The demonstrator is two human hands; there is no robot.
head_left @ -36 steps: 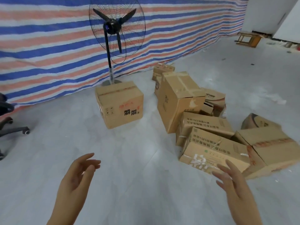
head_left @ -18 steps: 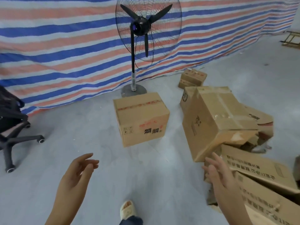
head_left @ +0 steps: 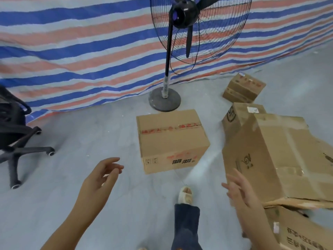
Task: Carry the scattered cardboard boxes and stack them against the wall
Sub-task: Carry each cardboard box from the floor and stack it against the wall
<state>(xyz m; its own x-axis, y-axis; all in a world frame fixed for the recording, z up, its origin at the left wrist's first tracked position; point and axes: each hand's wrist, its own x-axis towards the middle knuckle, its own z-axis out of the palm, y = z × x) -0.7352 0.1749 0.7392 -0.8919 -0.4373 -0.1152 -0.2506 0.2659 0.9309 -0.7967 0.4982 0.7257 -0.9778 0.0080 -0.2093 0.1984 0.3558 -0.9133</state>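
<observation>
- The sealed cardboard box point(head_left: 172, 141) with red tape on its top stood alone on the grey floor point(head_left: 72, 159), just in front of the fan base, apart from the other boxes. It was probably the easiest one to take, because nothing leaned on it.
- The left hand point(head_left: 100, 175) was raised at the box's near left corner, fingers relaxed and a little curved, holding nothing and not touching the box.
- The right hand point(head_left: 241, 191) was also spread wide and empty. It was in front of the large crumpled box point(head_left: 281, 156), and I could not tell whether it touched it.
- The two palms faced each other (as if ready to take a box by both sides), so I judged that the person was approaching for a lift.
- A slippered foot point(head_left: 185, 194) was stepping forward between the hands.
- To the right lay a heap of more boxes, with a small box point(head_left: 244, 88) further back near the striped tarpaulin point(head_left: 81, 51) that covered the wall.
- The standing fan point(head_left: 168, 69) and an office chair point(head_left: 14, 136) were close to that wall, so they limited where a stack could go.
</observation>
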